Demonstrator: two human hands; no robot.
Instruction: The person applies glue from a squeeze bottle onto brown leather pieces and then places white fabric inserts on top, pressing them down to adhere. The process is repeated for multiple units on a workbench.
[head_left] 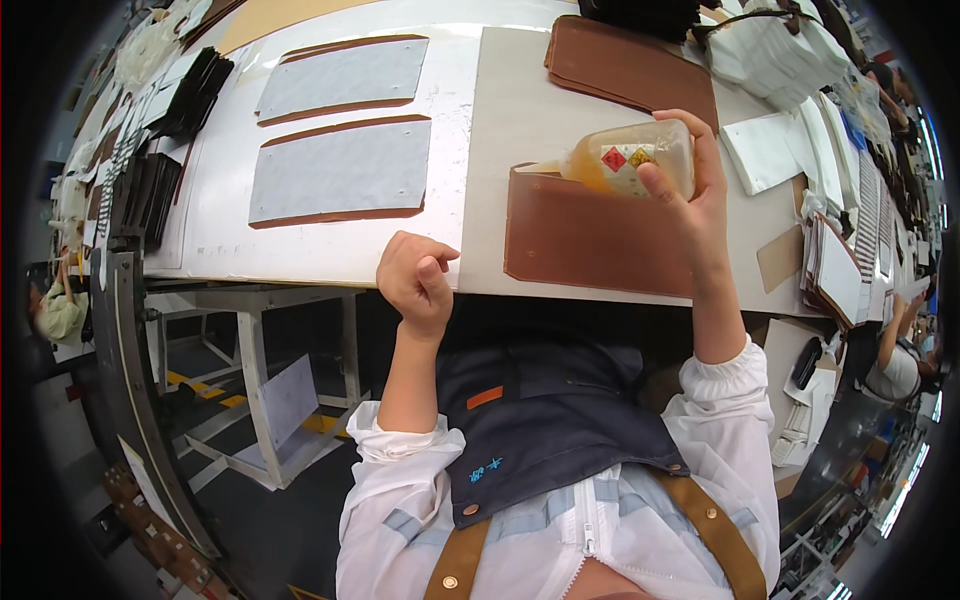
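The table [330,262] is carrying a brown leather panel [590,245] at its near edge — the right hand [695,195] is gripping a tipped glue bottle [625,158] over its top edge; the left hand [415,280] is hovering loosely curled, holding nothing.

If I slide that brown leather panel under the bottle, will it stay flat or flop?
The brown rectangular leather panel lies flat with straight edges, so it probably slides in one piece but sags if lifted by a corner. It looks thin, likely light. The right hand tips a translucent plastic bottle of amber liquid over it; wet spots may be tacky.
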